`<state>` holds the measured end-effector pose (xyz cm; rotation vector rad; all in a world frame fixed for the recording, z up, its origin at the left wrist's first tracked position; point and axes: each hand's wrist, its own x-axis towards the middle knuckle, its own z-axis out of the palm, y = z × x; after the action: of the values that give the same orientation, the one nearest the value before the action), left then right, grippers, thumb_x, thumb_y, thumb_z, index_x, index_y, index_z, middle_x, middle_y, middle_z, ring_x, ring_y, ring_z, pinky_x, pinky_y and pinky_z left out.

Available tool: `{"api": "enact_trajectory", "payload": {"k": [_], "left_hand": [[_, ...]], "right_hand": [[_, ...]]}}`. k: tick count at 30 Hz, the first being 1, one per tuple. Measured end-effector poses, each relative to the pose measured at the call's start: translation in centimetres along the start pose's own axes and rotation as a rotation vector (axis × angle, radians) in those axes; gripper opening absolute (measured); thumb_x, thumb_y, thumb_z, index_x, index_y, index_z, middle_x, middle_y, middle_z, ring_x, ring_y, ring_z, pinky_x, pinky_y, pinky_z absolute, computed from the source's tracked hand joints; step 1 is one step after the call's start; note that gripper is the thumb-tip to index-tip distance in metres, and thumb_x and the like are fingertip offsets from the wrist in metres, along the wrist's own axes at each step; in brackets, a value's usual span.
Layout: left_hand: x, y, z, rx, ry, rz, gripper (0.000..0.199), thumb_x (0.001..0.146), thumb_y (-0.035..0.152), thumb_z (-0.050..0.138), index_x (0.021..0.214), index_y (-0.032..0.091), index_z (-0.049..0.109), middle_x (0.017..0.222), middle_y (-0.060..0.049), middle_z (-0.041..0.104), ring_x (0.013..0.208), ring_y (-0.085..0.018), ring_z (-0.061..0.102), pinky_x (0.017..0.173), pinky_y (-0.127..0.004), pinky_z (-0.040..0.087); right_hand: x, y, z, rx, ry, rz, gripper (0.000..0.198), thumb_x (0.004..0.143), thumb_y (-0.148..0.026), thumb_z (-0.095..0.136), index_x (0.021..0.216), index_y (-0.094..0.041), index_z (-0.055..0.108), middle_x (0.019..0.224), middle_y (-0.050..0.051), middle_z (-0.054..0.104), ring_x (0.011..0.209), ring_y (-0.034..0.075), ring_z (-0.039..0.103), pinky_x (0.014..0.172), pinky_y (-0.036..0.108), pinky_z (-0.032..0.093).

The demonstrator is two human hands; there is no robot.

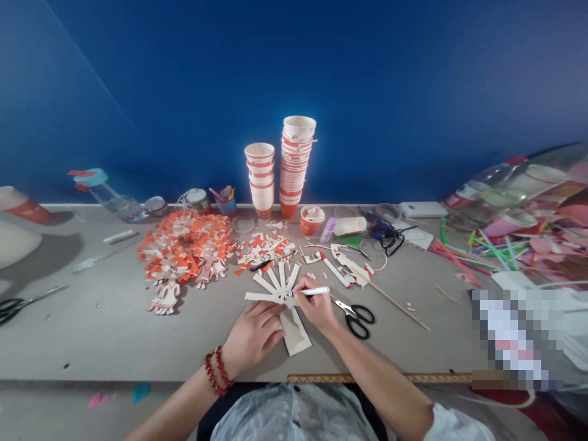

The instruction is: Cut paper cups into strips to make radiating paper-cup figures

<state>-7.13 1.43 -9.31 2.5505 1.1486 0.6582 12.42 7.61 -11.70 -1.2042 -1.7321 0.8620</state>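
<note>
My right hand [316, 306] is closed around a white marker pen [316, 291], its tip down at the middle of a cut-open paper cup [296, 334]. The cup lies flat, with several white strips fanning away from me and one wide panel toward me. My left hand [258, 331] rests on the paper's left side, fingers stretched flat over it. Just right of my right hand lie black-handled scissors [353, 315]. Beyond the strips are orange and white paper scraps [266, 248] and a small black pen [260, 265].
Orange and white paper cutouts [184, 245] are heaped at the left. Two stacks of paper cups, one shorter [261, 184] and one taller [296, 165], stand near the blue wall. A wooden stick [395, 300] lies at the right, before piled craft materials [546, 239]. More scissors [27, 303] lie far left.
</note>
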Motion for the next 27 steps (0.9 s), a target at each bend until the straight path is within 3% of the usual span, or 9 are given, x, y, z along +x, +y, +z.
{"api": "enact_trajectory", "payload": {"k": [27], "left_hand": [[0.03,0.1,-0.15,-0.005,0.026,0.008,0.011,0.092,0.024,0.051,0.088,0.02,0.061,0.123,-0.008,0.066,0.115,-0.023,0.056,0.097,-0.042,0.048]], "right_hand": [[0.18,-0.13,-0.04,-0.043,0.016,-0.002,0.013,0.08,-0.017,0.047,0.067,-0.021,0.047,0.057,-0.004,0.05,0.053,0.013,0.046,0.051,0.024,0.032]]}}
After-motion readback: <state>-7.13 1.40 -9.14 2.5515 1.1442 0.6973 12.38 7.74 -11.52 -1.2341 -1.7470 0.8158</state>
